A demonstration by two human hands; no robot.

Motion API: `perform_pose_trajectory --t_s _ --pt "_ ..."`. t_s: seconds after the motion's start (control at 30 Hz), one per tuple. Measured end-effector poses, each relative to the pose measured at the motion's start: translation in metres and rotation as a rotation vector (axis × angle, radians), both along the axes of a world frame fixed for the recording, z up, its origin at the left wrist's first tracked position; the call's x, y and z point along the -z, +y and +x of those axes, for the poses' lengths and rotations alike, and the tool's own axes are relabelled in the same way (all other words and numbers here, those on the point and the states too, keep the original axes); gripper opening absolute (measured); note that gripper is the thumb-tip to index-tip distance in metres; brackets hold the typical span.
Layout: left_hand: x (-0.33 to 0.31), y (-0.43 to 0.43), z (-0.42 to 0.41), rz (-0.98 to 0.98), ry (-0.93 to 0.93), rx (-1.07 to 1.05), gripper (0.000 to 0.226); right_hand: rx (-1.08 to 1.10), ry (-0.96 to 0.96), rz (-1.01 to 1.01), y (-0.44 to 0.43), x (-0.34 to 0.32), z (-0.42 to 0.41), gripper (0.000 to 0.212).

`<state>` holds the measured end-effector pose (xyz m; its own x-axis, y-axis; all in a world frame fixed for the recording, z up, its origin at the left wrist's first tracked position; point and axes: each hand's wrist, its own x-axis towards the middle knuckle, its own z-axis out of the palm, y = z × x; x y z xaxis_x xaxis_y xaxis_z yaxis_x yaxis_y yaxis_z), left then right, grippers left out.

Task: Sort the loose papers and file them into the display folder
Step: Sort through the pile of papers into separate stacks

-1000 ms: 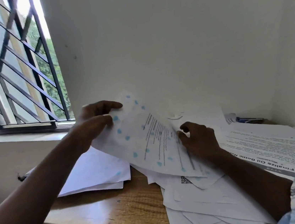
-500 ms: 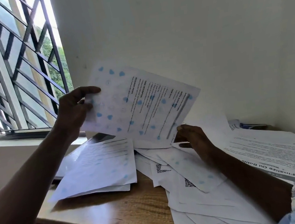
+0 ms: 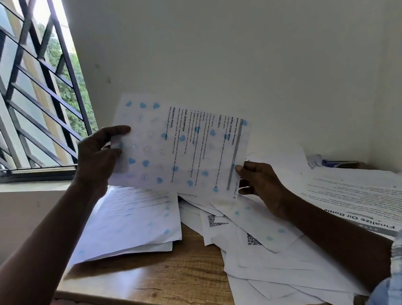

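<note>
Left hand (image 3: 99, 159) and right hand (image 3: 257, 183) each keep a pinching grip on the printed sheet (image 3: 181, 144), at its nine and three o'clock ends; its heading points to three.

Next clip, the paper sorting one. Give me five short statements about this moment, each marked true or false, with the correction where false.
1. The left hand and the right hand both hold one printed sheet with blue hearts. True.
2. That printed sheet lies flat on the desk. False: it is held up above the desk, in front of the wall.
3. A stack of papers lies on the desk below the left hand. True.
4. The barred window is to the person's right. False: it is to the left.
5. Some loose papers on the desk show QR codes. True.
</note>
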<state>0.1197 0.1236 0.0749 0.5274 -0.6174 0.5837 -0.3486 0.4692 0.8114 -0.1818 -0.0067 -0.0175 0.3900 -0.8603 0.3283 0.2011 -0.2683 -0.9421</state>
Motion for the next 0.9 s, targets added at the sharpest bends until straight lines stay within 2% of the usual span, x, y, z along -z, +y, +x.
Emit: perform_pose_trajectory --t_s 0.3,0.43,0.5,0.6,0.67,0.73,0.83,0.9 --pt "0.017 -0.002 0.001 0.017 0.059 -0.092 0.065 -0.015 0.000 0.063 -0.001 0.005 0.004 0.013" --pt "0.021 0.007 0.009 -0.040 0.205 -0.198 0.058 0.042 0.071 0.041 0.000 0.009 0.009 0.030" --pt "0.028 0.015 0.016 -0.047 0.287 -0.252 0.059 0.173 0.259 -0.147 -0.004 0.018 0.012 0.028" --pt "0.046 0.032 0.010 0.019 0.335 -0.317 0.064 0.315 0.694 -0.514 0.000 0.030 0.012 0.027" --pt "0.061 0.050 -0.001 0.145 0.259 -0.313 0.076 0.331 0.872 -0.617 0.008 0.030 0.014 0.033" --pt "0.071 0.068 -0.010 0.330 0.105 -0.270 0.086 0.304 0.983 -0.666 0.012 0.027 0.015 0.039" --pt "0.079 0.088 -0.016 0.622 -0.166 -0.189 0.036 0.287 1.047 -0.685 0.016 0.024 0.016 0.042" --pt "0.080 0.096 -0.017 0.761 -0.337 -0.139 0.041 0.286 1.068 -0.696 0.019 0.023 0.015 0.040"
